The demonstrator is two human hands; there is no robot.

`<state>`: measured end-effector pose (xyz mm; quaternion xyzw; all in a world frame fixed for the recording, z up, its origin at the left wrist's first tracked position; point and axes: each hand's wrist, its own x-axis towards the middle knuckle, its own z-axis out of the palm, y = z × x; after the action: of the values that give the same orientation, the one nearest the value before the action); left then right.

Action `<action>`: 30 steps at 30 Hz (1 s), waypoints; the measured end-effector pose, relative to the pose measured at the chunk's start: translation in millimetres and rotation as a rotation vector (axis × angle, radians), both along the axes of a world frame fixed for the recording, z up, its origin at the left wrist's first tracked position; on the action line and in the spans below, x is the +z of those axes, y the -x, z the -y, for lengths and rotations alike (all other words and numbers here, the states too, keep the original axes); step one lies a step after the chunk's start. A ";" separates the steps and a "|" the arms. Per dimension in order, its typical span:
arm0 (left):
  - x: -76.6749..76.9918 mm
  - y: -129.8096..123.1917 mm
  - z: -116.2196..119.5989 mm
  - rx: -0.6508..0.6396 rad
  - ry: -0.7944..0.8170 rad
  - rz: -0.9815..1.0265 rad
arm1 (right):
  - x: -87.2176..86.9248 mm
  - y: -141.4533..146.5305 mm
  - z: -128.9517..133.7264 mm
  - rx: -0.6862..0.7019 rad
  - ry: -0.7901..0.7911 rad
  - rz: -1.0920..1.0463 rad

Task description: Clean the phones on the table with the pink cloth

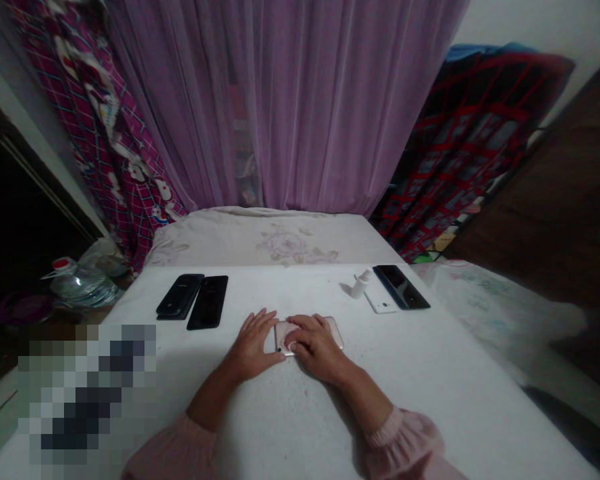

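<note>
A pale pinkish phone (335,331) lies crosswise on the white-covered table (280,413). At its left end is my left hand (254,348), thumb and fingers apart around the edge. My right hand (316,347) rests on top of the phone, its fingers bent and close together. Whether it pinches something small against the surface cannot be made out. Two dark phones, one (181,297) on the far left and one (209,302) beside it, lie to the left. On the right are a small white spray bottle (361,283), a white phone (381,301) and dark phones (403,288).
A floral cloth (280,240) covers the table's far part, below purple curtains (330,100). A pixelated patch hides the near left. Beyond the left edge stands a large clear bottle (80,287) with a red cap. A plastic-covered surface (480,300) is on the right.
</note>
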<state>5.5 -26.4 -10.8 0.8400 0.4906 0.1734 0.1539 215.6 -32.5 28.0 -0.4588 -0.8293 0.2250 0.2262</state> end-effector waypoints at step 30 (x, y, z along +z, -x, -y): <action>-4.0 -4.9 5.5 0.004 -0.094 -0.045 | -4.1 -33.1 2.9 -0.044 -0.062 -0.004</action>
<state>10.4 -31.9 -14.7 0.8489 0.4870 0.1777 0.1030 248.7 -35.4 23.9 -0.4693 -0.8251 0.1948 0.2468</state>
